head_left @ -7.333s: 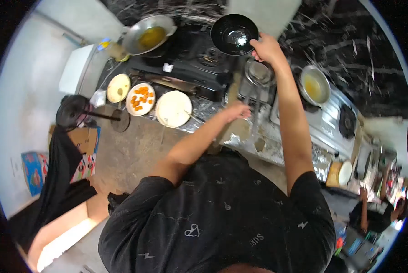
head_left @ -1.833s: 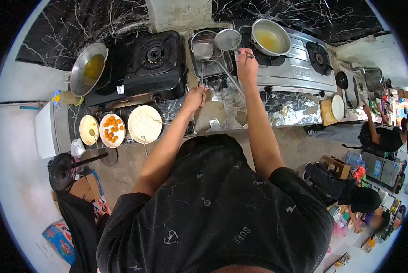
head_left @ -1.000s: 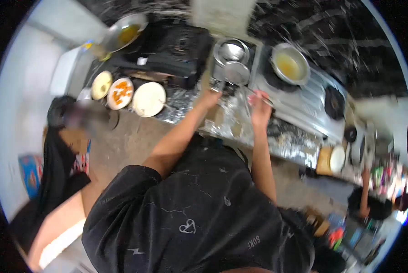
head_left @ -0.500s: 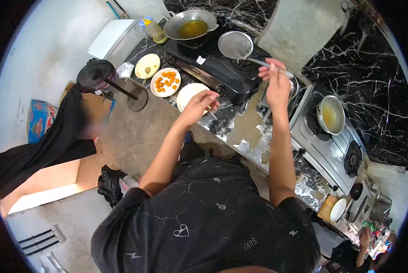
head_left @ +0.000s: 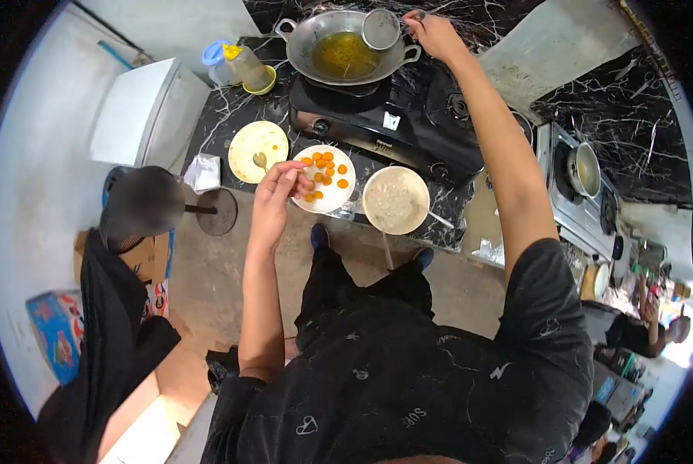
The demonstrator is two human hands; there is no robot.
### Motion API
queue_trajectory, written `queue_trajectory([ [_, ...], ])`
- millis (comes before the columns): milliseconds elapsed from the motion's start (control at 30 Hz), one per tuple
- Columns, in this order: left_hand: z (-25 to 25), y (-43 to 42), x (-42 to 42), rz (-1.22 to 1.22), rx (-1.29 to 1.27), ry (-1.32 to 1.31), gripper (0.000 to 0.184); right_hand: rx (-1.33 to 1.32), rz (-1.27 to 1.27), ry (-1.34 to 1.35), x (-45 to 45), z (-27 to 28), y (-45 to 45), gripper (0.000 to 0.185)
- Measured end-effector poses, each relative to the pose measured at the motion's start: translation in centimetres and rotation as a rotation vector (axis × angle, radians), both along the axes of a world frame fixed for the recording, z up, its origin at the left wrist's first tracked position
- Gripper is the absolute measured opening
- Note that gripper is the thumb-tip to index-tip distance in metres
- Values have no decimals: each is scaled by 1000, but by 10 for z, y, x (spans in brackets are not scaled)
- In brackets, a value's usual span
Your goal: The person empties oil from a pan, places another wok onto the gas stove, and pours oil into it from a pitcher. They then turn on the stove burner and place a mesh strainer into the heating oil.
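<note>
My right hand (head_left: 433, 36) grips the handle of a strainer (head_left: 380, 29), whose round mesh is over the right side of a two-handled wok (head_left: 303, 48). Yellow oil (head_left: 346, 58) lies in the wok's bottom. Over the left edge of a white plate (head_left: 334, 203) hovers my left hand (head_left: 275, 197), fingers loosely bent and apart, with nothing visible in them. Several small orange balls (head_left: 342, 183) are on that plate, some close to my fingertips. Right of it stands a bowl of pale batter (head_left: 394, 199) with utensil handles sticking out.
A cream plate (head_left: 246, 148) with a spoon lies left of the balls. Behind it are bottles (head_left: 250, 68) in a yellow dish. The wok sits on a black stove (head_left: 377, 124); a second stove (head_left: 555, 174) holds a pan (head_left: 585, 172). A fan (head_left: 141, 205) stands left. Another person (head_left: 640, 329) is far right.
My right hand has carried the strainer forward and left, from above the black stove's right burner to the wok. My left hand has shifted left, from the bowl to the plate of orange balls.
</note>
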State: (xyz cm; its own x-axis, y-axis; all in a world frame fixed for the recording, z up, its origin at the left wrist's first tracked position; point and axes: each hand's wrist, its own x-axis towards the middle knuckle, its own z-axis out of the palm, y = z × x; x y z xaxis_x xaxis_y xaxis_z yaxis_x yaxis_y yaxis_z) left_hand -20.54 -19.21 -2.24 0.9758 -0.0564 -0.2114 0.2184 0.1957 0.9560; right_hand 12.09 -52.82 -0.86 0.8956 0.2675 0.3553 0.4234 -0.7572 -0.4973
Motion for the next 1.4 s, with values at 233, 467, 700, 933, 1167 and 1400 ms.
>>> queue_trajectory([
  [233, 3, 94, 6, 18, -35, 41, 26, -294, 56, 42, 13, 15, 30, 56],
  [467, -13, 136, 19, 73, -53, 135, 26, -164, 122, 175, 20, -10, 11, 25],
  [700, -10, 150, 39, 22, -71, 146, 26, 46, 17, 367, -17, -28, 34, 29],
  [933, -12, 168, 50, -10, -98, 95, 24, 436, -189, 504, -43, -35, 79, 34],
  [1167, -15, 180, 55, -36, -95, 92, 25, 532, -192, 458, -40, -37, 68, 34],
  [1400, -20, 183, 61, -41, -73, 125, 25, 497, -146, 328, -31, 12, 46, 36],
])
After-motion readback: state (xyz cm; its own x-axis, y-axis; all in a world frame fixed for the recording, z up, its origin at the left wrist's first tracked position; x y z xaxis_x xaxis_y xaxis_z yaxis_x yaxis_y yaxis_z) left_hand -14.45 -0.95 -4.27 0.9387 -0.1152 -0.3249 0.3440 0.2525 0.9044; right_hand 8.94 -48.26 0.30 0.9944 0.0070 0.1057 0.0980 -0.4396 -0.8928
